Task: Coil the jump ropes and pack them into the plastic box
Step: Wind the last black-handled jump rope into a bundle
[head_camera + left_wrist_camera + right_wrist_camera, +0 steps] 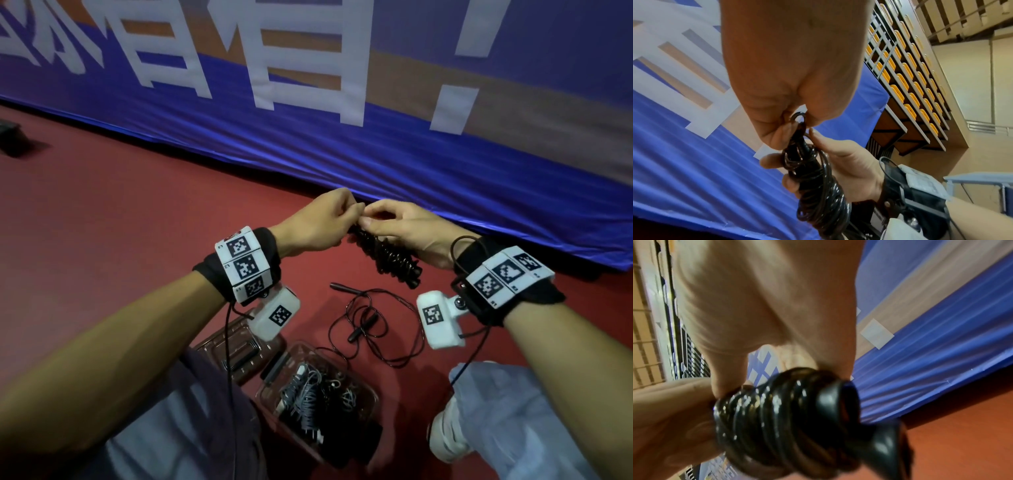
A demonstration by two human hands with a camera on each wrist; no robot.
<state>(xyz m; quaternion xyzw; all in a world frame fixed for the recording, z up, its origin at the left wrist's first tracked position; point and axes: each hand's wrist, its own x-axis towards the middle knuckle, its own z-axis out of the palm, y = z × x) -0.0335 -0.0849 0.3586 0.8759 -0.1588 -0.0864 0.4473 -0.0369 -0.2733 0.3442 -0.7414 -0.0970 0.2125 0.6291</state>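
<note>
The coiled black jump rope (385, 255) is held in the air between both hands, above the red floor (120, 219) and in front of the blue banner (411, 161). Its cord is wound in tight turns around the two black handles, whose ends stick out at the lower right of the bundle. The right hand (407, 229) wraps the bundle from the side, fingers curled round the coils, thumb on top near the upper end. The left hand (315, 222) meets it at that upper end, its thumb and fingertips pinching a small loop of cord; the left wrist view shows this loop (797, 117) caught between the fingertips just above the wound turns.

Below the hands, a second black jump rope (370, 325) lies loose on the floor, its cord in open tangles and its slim handles apart. Just beside it, nearer the person, stands the clear plastic box (370, 397), with a coiled grey rope (308, 397) and a dark bundle already inside. The box's lid (236, 346) lies to the left of the box, touching it. A white shoe (445, 435) rests on the floor to the right of the box.
</note>
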